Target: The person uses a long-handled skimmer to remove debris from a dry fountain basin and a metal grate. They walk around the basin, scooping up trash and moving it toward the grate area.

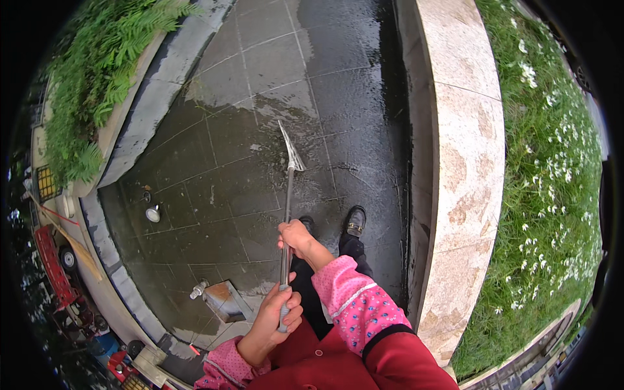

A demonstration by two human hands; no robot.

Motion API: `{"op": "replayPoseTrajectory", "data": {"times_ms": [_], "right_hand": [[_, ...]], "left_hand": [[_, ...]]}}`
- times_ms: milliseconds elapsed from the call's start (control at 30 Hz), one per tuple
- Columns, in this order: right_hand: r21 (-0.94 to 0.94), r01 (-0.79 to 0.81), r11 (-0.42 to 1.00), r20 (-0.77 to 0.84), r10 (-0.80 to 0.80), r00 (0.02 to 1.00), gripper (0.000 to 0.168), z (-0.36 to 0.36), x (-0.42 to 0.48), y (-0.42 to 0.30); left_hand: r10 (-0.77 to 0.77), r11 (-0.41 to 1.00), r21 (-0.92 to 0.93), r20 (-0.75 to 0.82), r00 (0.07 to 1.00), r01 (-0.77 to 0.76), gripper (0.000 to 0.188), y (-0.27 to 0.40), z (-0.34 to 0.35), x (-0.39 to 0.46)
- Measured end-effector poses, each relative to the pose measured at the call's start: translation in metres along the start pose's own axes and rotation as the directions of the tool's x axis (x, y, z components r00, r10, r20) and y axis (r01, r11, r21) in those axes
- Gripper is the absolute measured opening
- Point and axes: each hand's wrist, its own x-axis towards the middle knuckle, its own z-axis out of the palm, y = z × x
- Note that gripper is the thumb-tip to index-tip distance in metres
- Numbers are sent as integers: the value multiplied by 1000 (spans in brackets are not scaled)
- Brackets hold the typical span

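A long-handled floor tool with a thin pale head (293, 157), probably a squeegee, rests on wet dark stone tiles (253, 187). My right hand (296, 237) wraps around its metal pole (288, 195) partway down. Nearer my body, my left hand (277, 312) grips the grey end of the handle (283, 304). The tool's head lies ahead of my feet, at the border of murky shallow water and wet paving. My black shoe (356, 222) stands on the tiles; my other shoe is partly hidden behind my right hand.
A pale stone ledge (465, 180) runs along the right, with flowering grass (546, 195) beyond. Ferns (112, 73) overhang the left kerb (146, 112). A round fixture (153, 213), a clear fitting (198, 289) and a square metal box (224, 298) stand in the water. Outside lie a broom (85, 253) and red cart (51, 265).
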Motion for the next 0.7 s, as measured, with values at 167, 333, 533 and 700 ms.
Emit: {"op": "replayPoseTrajectory", "data": {"times_ms": [167,333,533,700], "right_hand": [[53,124,991,-226,-109,968,17,-50,-46,4],[102,-48,994,-447,89,890,19,-141,-6,49],[-44,-207,977,-310,183,933,19,37,64,129],[-77,-229,970,104,236,966,14,187,51,154]], "left_hand": [[-161,985,-26,236,958,171,35,-9,-29,1],[-347,868,-205,402,848,452,27,-33,-49,88],[-252,839,-436,221,942,326,4,23,-185,3],[-14,928,-373,-77,997,-16,12,36,-240,-85]]}}
